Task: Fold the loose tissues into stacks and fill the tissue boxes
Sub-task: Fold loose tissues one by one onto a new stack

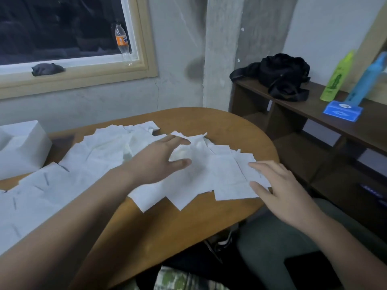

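While the wooden table [240,130] filled most of the view, the loose tissues [104,155] lay over it in a long band from the near left edge to the right rim, flat overlapping sheets with a crumpled patch in the middle. A white tissue box [23,151] stood at the far left, at the band's edge and well apart from both hands; the left arm was the nearer to it. The left hand [159,158] was over the crumpled patch, fingers straight and spread, thumb held wide, pinching nothing. The right hand [278,185] was at the band's right end, its fingers [263,166] spread, their tips on or just above the outermost sheet, which lay ahead of them and to the left. Whether either hand actually pressed the paper could not be told. The box was cut off by the frame, its opening hard to make out, and the left forearm hid the sheets beneath it.
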The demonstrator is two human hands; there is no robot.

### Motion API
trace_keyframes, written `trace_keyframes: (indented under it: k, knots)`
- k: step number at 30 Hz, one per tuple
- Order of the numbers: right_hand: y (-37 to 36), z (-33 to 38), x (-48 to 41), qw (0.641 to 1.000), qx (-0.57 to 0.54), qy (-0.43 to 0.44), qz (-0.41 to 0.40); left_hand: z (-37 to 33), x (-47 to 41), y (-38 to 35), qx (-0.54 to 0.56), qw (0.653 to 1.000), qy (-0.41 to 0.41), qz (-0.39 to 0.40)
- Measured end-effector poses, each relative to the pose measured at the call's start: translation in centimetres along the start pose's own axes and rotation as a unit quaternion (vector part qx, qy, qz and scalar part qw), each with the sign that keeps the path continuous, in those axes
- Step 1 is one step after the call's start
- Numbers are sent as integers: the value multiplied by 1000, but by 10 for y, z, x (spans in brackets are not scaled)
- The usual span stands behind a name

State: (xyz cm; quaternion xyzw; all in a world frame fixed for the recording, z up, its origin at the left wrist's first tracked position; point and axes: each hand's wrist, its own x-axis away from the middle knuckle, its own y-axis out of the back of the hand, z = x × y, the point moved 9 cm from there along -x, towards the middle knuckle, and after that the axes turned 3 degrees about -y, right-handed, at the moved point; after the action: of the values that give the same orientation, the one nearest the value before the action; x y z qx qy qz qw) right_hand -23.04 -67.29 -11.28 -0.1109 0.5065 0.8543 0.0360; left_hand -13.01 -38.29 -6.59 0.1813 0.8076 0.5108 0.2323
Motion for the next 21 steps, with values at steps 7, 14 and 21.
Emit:
trace_keyframes:
  k: [7,14,21]
  knots:
    - [-2,-42,34,997,47,-25,-59,-75,38,-62,23,998,-47,20]
    - [6,-60,31,981,125,38,-146,-91,74,-96,2,998,-66,-12]
    - [38,-44,25,971,126,60,-196,-92,84,-96,-8,997,-68,-31]
